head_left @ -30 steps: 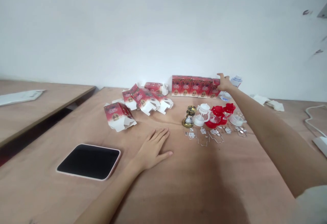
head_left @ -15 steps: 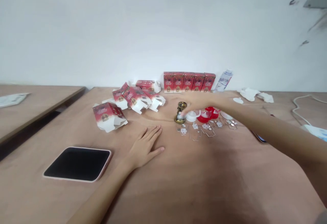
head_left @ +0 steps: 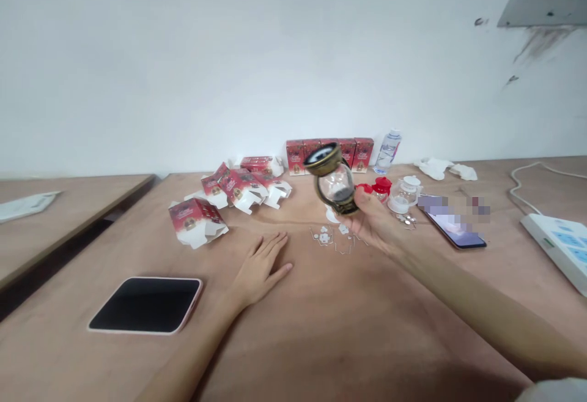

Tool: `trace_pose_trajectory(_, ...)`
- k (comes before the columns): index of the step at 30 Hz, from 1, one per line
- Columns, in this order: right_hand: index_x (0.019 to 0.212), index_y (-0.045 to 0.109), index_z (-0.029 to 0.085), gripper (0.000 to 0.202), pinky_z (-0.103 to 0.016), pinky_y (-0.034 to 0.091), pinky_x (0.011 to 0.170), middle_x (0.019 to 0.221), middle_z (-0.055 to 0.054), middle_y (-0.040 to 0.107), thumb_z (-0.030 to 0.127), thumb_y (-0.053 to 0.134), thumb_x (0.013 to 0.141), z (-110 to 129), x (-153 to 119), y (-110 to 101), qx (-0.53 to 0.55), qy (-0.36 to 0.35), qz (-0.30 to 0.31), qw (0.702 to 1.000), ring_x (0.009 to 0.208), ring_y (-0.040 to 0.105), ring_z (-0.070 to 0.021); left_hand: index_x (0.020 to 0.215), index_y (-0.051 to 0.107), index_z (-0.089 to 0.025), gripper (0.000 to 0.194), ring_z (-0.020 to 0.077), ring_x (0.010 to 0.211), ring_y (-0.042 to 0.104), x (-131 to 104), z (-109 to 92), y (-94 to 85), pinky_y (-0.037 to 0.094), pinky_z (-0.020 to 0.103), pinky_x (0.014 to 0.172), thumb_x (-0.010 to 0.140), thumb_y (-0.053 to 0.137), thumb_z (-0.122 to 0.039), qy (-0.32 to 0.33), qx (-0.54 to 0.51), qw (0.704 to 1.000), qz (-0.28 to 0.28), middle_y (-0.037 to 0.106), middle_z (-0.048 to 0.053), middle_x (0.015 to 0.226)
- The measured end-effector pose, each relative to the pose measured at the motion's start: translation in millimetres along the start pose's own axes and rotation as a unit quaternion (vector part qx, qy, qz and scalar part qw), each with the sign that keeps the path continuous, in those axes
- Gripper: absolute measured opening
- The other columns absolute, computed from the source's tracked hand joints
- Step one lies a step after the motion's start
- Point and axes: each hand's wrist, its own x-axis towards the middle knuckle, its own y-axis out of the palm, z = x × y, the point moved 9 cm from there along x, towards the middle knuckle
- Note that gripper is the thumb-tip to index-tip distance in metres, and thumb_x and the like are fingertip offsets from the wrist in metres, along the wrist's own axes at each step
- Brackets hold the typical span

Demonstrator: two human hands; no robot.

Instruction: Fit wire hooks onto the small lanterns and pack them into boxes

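Observation:
My right hand (head_left: 369, 218) is closed on a small bronze-coloured lantern (head_left: 337, 185) with a clear globe, held up off the table. The lantern is tilted, its round base turned up towards me and to the left. Flat on the table (head_left: 348, 322) rests my left hand (head_left: 262, 267), fingers spread and nothing in them. Below the lantern lie bent wire handles and small white pieces (head_left: 324, 238). Behind my right hand stand red lanterns (head_left: 381, 188) and a white lantern (head_left: 404, 194), partly hidden.
Opened red boxes (head_left: 195, 221) lie at the back left. A row of upright red boxes (head_left: 295, 157) and a clear bottle (head_left: 387, 152) stand against the wall. One phone (head_left: 145, 305) lies at left, another phone (head_left: 452, 221) at right, near a power strip (head_left: 557, 246).
My right hand has lifted the bronze lantern off the table towards me and tipped it. My left hand stays flat. The view has shifted a little to the right.

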Motion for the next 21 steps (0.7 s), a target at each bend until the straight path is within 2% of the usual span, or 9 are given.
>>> trace_pose_trajectory(3,0.092,0.059,0.024,0.029,-0.029,0.057,0.079,0.095,0.0,0.067,0.05,0.062,0.078,-40.6,-38.5,0.6,0.149,0.087,-0.019,0.985,0.087,0.065,-0.0142,0.135,0.038,-0.017,0.048,0.0227,0.131,0.038,13.6,-15.2,-1.8,0.028,0.048,0.109,0.092,0.037,-0.039,0.023,0.0,0.999,-0.03,0.045,0.011,0.14)
trace_pose_trajectory(6,0.089,0.06,0.021,0.031,-0.027,0.057,0.077,0.089,0.0,0.069,0.044,0.071,0.071,-76.2,-66.8,16.5,0.239,0.182,0.006,0.954,0.077,0.067,-0.0123,0.124,0.052,-0.016,0.038,0.0253,0.125,0.042,35.6,-31.6,-1.9,0.033,0.047,0.104,0.091,0.04,-0.031,0.059,0.018,0.996,-0.066,0.053,0.012,0.131)
trace_pose_trajectory(8,0.085,0.058,0.019,0.032,-0.033,0.057,0.079,0.081,0.0,0.068,0.037,0.077,0.066,-94.3,-80.3,29.0,0.265,0.242,0.032,0.933,0.074,0.068,-0.0144,0.116,0.059,-0.015,0.034,0.0277,0.123,0.043,51.4,-37.5,-0.1,0.035,0.047,0.1,0.09,0.044,-0.03,0.072,0.029,0.994,-0.082,0.056,0.013,0.126)
trace_pose_trajectory(10,0.084,0.057,0.018,0.035,-0.041,0.054,0.085,0.076,0.001,0.067,0.027,0.081,0.06,-105.4,-87.5,37.2,0.276,0.271,0.049,0.921,0.077,0.069,-0.017,0.112,0.062,-0.016,0.031,0.0279,0.121,0.043,64.5,-40.3,1.9,0.036,0.045,0.098,0.089,0.047,-0.029,0.079,0.032,0.992,-0.093,0.056,0.012,0.126)
trace_pose_trajectory(13,0.087,0.058,0.018,0.043,-0.045,0.048,0.091,0.078,0.002,0.065,0.017,0.083,0.053,-111.5,-86.1,38.8,0.242,0.247,0.058,0.937,0.081,0.066,-0.0171,0.107,0.065,-0.021,0.025,0.0249,0.118,0.044,74.9,-42.5,3.2,0.035,0.042,0.096,0.089,0.048,-0.027,0.087,0.026,0.99,-0.107,0.058,0.007,0.124)
trace_pose_trajectory(17,0.087,0.06,0.019,0.04,-0.04,0.047,0.089,0.086,-0.002,0.065,0.022,0.082,0.053,-106.0,-75.3,21.9,0.023,0.128,0.017,0.991,0.086,0.061,-0.0184,0.096,0.066,-0.023,0.021,0.0217,0.108,0.049,76.6,-41.5,5.6,0.035,0.038,0.09,0.091,0.046,-0.027,0.068,0.021,0.993,-0.098,0.063,0.004,0.113)
trace_pose_trajectory(19,0.092,0.059,0.02,0.043,-0.037,0.047,0.086,0.093,-0.003,0.064,0.025,0.081,0.055,-96.2,-73.1,14.7,-0.084,0.058,-0.013,0.995,0.09,0.059,-0.0196,0.091,0.066,-0.022,0.02,0.0207,0.102,0.052,76.3,-38.3,7.4,0.034,0.037,0.086,0.092,0.046,-0.027,0.042,0.024,0.995,-0.086,0.066,0.003,0.105)
trace_pose_trajectory(21,0.096,0.056,0.021,0.045,-0.033,0.048,0.082,0.095,-0.002,0.063,0.026,0.079,0.058,-88.0,-73.7,15.1,-0.139,0.014,-0.013,0.99,0.09,0.058,-0.0188,0.091,0.064,-0.022,0.017,0.0201,0.097,0.053,76.2,-35.1,8.6,0.034,0.037,0.085,0.091,0.048,-0.027,0.018,0.03,0.996,-0.078,0.067,0.002,0.099)
